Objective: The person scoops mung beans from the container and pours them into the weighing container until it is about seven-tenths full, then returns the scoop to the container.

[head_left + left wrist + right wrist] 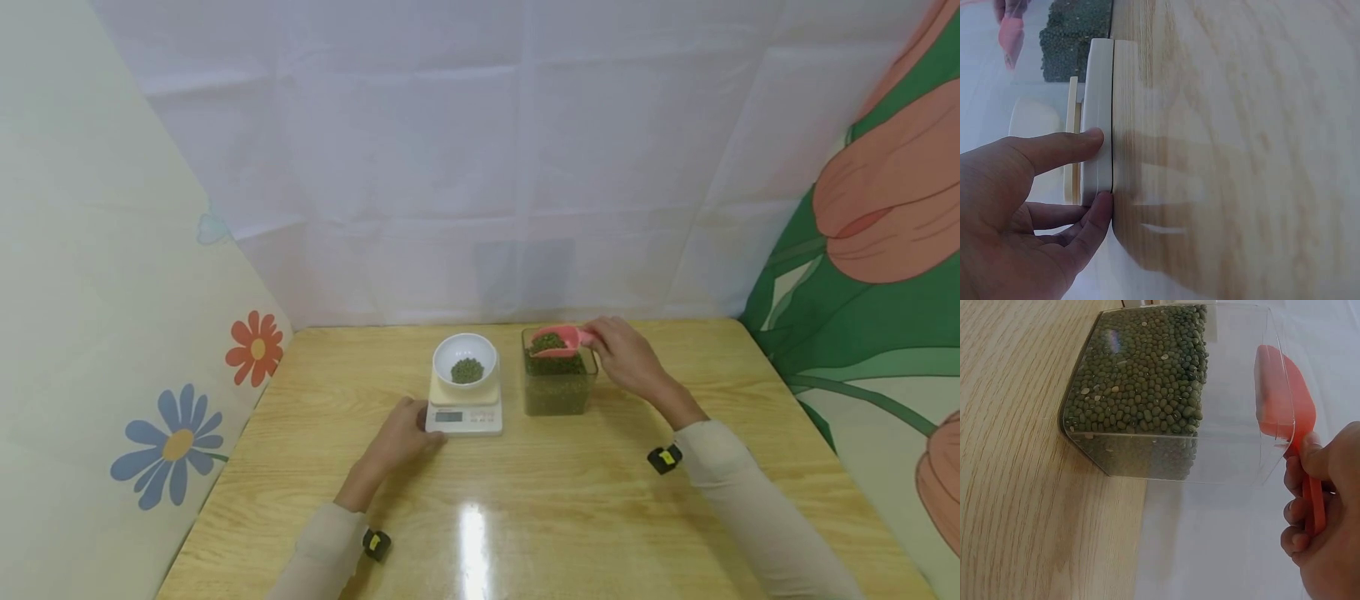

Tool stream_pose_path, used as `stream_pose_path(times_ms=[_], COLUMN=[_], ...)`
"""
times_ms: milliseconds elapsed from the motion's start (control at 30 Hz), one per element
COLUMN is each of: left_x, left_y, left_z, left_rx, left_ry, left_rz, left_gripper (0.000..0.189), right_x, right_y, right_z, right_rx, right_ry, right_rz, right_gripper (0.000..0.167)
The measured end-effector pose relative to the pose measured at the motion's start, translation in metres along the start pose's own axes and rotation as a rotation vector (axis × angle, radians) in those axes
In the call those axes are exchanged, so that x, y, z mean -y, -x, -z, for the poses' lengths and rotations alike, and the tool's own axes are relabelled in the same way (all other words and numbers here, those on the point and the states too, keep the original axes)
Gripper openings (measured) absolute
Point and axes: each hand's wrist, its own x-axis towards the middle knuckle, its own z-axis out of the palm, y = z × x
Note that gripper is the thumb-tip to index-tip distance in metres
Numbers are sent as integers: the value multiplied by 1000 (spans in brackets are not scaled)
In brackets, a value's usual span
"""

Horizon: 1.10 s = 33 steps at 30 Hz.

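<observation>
My left hand [399, 433] grips the near left corner of a white kitchen scale [474, 423], thumb on its front edge and fingers along its side in the left wrist view. A white bowl [442, 358] sits on the scale's platform with a small heap of mung beans [467, 371] inside. To the right stands a clear square container [1232, 381], roughly half full of green mung beans [1141, 381]. My right hand [628, 358] holds the handle of a red scoop [1297, 403]. Loaded with beans, the scoop is level with the container's rim. The scale's digits are too small to read.
Everything stands on a glossy wood-grain table [570, 517]. A white cloth backdrop [405, 167] rises behind its far edge. Flower-patterned panels flank the left and right sides. A black wrist device [664, 457] is at each sleeve.
</observation>
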Motion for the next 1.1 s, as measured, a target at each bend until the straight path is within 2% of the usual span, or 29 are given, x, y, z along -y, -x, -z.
stream_pose_path(times_ms=[267, 1100], left_x=[2, 4], left_y=[-1, -2], left_z=[0, -2], left_rx=[-2, -7], left_ry=[-4, -18], left_rz=[-4, 1], left_gripper=[46, 49], right_x=[5, 16], right_y=[-3, -11], right_z=[0, -4], right_rx=[-24, -3], right_ry=[-10, -36], right_rz=[15, 29], right_gripper=[24, 26])
